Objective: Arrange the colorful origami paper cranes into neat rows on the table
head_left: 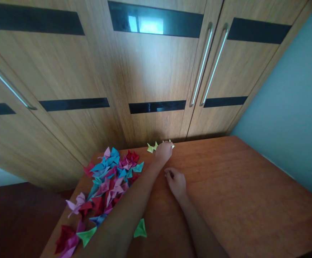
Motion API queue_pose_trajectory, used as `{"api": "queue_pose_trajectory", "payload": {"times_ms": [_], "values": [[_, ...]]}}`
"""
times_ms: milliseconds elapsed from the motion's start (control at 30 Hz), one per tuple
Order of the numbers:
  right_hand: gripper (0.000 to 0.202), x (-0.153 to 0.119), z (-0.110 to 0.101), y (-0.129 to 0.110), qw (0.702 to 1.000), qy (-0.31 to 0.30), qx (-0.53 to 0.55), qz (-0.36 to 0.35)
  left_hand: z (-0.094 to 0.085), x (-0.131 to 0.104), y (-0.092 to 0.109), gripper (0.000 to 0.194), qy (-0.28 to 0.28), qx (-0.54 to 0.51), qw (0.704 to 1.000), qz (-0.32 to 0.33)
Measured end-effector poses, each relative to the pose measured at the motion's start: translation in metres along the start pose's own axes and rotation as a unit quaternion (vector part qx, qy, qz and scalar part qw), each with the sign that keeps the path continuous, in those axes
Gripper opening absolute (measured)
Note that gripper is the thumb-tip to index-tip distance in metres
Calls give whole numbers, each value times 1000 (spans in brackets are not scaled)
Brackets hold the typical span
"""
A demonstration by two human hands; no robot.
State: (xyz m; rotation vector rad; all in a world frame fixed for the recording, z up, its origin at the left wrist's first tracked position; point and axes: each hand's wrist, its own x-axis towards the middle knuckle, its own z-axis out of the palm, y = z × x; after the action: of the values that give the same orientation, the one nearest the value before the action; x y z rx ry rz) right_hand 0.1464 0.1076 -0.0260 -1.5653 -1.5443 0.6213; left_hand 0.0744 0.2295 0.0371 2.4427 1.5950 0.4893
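My left hand [164, 150] reaches to the back edge of the table, its fingers closed at a yellow origami crane [173, 146] that is mostly hidden behind them. Just left of it, more small yellow origami cranes [150, 148] stand in a row along that edge. My right hand [176, 182] rests on the tabletop nearer to me, fingers curled in, with nothing visible in them. A heap of folded paper cranes in pink, red, blue and teal [115, 186] lies left of my left forearm, which covers part of it.
A light green folded paper piece [141, 228] lies between my forearms, and another green one [86, 235] sits at the heap's near end. The brown wooden table [239, 193] meets a wardrobe [156, 68] with metal handles behind and a pale blue wall [293, 118] on the right.
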Motion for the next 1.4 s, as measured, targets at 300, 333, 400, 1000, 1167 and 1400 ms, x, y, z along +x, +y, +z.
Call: {"api": "queue_pose_trajectory", "payload": {"times_ms": [300, 333, 400, 1000, 1167, 1400], "values": [[23, 0, -1, -7, 999, -14, -36, 11, 10, 9, -4, 26, -29, 52, 998, -5], [23, 0, -1, -7, 999, -15, -36, 11, 11, 9, -4, 26, -32, 53, 998, -6], [24, 0, -2, -8, 999, -15, -35, 12, 13, 10, -3, 27, -35, 56, 998, -9], [23, -1, -1, -7, 999, -13, -35, 4, 0, 2, -9, 24, 29, 59, 997, -52], [23, -1, 0, -7, 999, -12, -41, 0, -15, -2, -31, 27, 72, 67, 992, -84], [22, -1, 1, -5, 1000, 0, -21, -10, -34, -14, -69, 37, 105, 71, 983, -133]]}}
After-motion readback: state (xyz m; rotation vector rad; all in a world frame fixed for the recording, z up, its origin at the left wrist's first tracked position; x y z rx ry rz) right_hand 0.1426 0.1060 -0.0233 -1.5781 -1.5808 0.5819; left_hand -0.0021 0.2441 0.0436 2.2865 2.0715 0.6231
